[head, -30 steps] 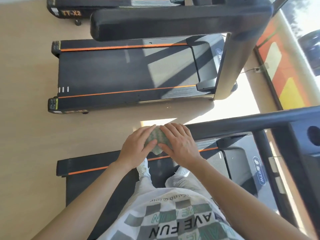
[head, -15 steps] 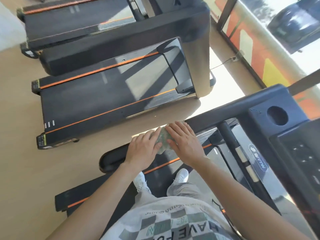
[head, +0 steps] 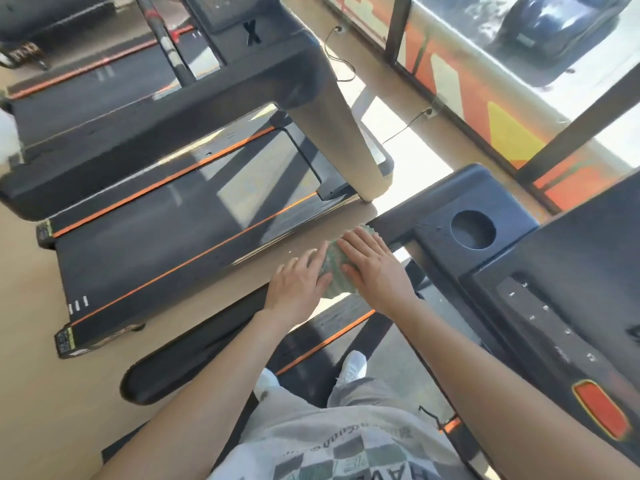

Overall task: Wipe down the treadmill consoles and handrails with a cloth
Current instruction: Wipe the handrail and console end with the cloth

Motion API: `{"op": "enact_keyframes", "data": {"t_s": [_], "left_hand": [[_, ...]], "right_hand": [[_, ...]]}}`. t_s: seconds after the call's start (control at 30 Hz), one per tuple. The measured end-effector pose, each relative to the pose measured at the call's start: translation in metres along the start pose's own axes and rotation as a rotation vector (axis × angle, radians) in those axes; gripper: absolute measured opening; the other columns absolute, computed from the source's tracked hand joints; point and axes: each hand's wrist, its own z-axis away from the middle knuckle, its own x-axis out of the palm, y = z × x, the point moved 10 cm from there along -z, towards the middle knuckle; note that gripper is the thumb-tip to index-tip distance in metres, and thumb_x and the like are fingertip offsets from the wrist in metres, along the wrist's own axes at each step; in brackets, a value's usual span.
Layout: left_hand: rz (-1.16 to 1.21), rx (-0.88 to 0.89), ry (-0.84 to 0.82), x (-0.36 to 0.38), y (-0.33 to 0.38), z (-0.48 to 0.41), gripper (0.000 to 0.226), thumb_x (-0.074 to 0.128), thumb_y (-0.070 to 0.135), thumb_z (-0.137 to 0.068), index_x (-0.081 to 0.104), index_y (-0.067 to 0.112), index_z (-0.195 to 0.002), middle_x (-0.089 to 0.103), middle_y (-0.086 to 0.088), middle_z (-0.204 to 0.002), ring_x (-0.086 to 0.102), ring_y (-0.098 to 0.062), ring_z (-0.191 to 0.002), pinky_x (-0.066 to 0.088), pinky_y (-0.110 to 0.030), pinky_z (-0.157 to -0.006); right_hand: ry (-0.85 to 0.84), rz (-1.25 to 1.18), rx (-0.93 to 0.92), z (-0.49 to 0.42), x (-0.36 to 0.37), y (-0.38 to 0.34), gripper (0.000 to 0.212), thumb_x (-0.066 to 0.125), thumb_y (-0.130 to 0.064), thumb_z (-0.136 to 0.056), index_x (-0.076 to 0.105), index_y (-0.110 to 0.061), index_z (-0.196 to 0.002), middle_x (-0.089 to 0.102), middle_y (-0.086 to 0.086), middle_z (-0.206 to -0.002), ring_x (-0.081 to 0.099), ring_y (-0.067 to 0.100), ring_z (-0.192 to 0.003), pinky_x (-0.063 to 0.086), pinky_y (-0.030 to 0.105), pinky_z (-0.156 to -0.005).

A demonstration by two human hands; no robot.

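Pressing cloth (head: 333, 270) flat: left hand (head: 298, 289), right hand (head: 375, 271).

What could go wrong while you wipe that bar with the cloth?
The cloth lies under a flat left hand and right hand, not gripped, so it might slide off the handrail. Your shoes seem to stand on the belt; brushing the console buttons could perhaps start it.

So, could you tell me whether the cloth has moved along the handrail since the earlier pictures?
Yes. The cloth has slid along the handrail toward the cup holder, away from the rail's rounded free end.
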Motion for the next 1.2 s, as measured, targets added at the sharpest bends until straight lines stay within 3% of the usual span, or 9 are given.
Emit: {"op": "enact_keyframes", "data": {"t_s": [0.23, 0.37, 0.73, 0.93, 1.07, 1.2], "left_hand": [[-0.007, 0.108, -0.061, 0.002, 0.045, -0.047, 0.069, 0.033, 0.052, -0.107, 0.004, 0.023, -0.163, 0.035, -0.004, -0.161, 0.048, -0.031, -0.135, 0.043, -0.051, -0.105], [-0.009, 0.163, -0.078, 0.003, 0.069, -0.071, 0.073, 0.036, 0.05, -0.107, 0.0, 0.022, -0.164, 0.03, -0.005, -0.163, 0.047, -0.03, -0.136, 0.043, -0.046, -0.104], [0.062, 0.394, -0.203, 0.008, 0.145, -0.151, 0.074, 0.031, 0.053, -0.107, -0.009, 0.024, -0.163, 0.005, -0.009, -0.172, 0.03, -0.036, -0.149, 0.038, -0.053, -0.113], [0.019, 0.589, -0.273, 0.002, 0.203, -0.193, 0.071, 0.027, 0.05, -0.109, -0.013, 0.024, -0.163, -0.022, -0.005, -0.17, 0.013, -0.035, -0.156, 0.027, -0.051, -0.122], [-0.172, 0.746, -0.234, 0.001, 0.248, -0.216, 0.068, 0.022, 0.051, -0.109, -0.009, 0.023, -0.163, -0.024, -0.009, -0.168, -0.013, -0.034, -0.156, 0.008, -0.051, -0.128], [-0.253, 0.828, -0.195, 0.002, 0.279, -0.23, 0.068, 0.018, 0.059, -0.106, -0.006, 0.03, -0.164, -0.022, -0.006, -0.169, -0.019, -0.037, -0.155, -0.003, -0.053, -0.127]], "right_hand": [[0.042, 0.027, 0.114, 0.001, -0.022, 0.055, 0.05, 0.041, -0.038, -0.107, 0.043, -0.018, -0.152, 0.037, 0.003, -0.161, 0.023, 0.023, -0.154, 0.019, 0.047, -0.126], [0.081, 0.074, 0.222, 0.003, -0.034, 0.078, 0.052, 0.037, -0.039, -0.107, 0.042, -0.017, -0.153, 0.033, 0.003, -0.163, 0.021, 0.02, -0.154, 0.014, 0.042, -0.127], [-0.051, 0.197, 0.564, 0.017, -0.062, 0.156, 0.066, 0.013, -0.054, -0.106, 0.002, -0.02, -0.162, -0.003, 0.002, -0.169, -0.007, 0.017, -0.156, 0.0, 0.044, -0.128], [-0.138, 0.243, 0.784, 0.033, -0.085, 0.211, 0.069, 0.013, -0.054, -0.106, -0.004, -0.016, -0.162, -0.006, 0.003, -0.17, -0.007, 0.019, -0.156, -0.005, 0.042, -0.127], [-0.199, 0.316, 0.871, 0.055, -0.099, 0.236, 0.068, 0.02, -0.044, -0.108, -0.004, -0.01, -0.161, -0.006, 0.01, -0.17, -0.005, 0.023, -0.157, -0.005, 0.04, -0.126], [-0.255, 0.393, 0.894, 0.067, -0.102, 0.24, 0.065, 0.018, -0.038, -0.108, -0.003, -0.003, -0.16, -0.001, 0.016, -0.169, -0.002, 0.027, -0.157, -0.004, 0.038, -0.127]]}}
